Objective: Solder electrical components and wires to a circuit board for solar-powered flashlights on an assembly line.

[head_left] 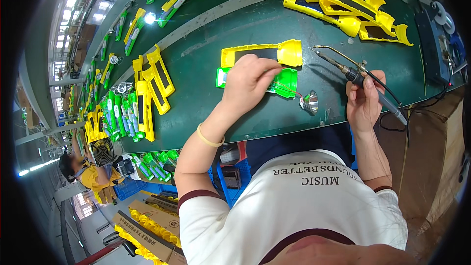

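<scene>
My left hand (pixel 248 82) is closed in a pinch over the green flashlight housing half (pixel 288 81). Whatever its fingertips hold is too small to make out. Just beyond lies a matching yellow half (pixel 290 52) with a dark panel, partly hidden by my fingers. Thin red wire (pixel 289 90) runs from the green half to a silver reflector cup (pixel 309 102) on the table. In my right hand (pixel 364 99) is a soldering iron (pixel 352 74), its tip pointing up and left toward the yellow half, apart from it. A thin curved metal tube is fixed alongside the iron.
Yellow housing halves (pixel 343 2) are piled at the far right, beside a dark soldering station (pixel 431 44). More yellow and green parts (pixel 122 113) lie at the left. Beyond a pale rail (pixel 196 24), assembled pieces line a second strip. Another person (pixel 93 174) works at far left.
</scene>
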Motion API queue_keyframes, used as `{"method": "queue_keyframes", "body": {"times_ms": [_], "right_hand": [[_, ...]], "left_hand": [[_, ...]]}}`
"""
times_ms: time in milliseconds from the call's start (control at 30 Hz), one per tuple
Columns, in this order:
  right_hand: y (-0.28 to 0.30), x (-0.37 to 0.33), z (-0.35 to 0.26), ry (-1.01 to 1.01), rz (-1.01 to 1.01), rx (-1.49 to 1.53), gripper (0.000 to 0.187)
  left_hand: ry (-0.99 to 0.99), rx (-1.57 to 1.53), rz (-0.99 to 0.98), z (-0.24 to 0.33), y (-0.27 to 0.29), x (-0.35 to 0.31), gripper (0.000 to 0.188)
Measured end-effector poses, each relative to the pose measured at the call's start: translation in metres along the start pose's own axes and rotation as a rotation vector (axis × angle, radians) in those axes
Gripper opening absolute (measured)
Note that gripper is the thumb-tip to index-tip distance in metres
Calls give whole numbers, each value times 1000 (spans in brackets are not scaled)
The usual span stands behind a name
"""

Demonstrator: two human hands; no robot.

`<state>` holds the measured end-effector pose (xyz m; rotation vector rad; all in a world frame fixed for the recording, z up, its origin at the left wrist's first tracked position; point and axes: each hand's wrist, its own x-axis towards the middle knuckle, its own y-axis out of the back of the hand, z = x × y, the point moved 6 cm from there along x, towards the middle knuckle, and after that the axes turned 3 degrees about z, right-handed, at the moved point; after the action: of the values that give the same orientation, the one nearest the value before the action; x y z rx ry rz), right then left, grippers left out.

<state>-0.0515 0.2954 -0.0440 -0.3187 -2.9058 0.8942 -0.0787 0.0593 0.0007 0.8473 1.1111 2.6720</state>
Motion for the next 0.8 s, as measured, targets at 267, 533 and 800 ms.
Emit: {"method": "queue_keyframes", "body": {"times_ms": [267,533,800], "right_hand": [[-7,4,1,-25,-70,-17,22],[-32,25,-4,-39,-369,-365,22],[-40,35,16,-134,-531,-544,25]], "left_hand": [[171,52,-166,-7,0,10,8],[64,101,-259,-3,3,12,9],[36,147,-318,-1,-4,17,6]]}}
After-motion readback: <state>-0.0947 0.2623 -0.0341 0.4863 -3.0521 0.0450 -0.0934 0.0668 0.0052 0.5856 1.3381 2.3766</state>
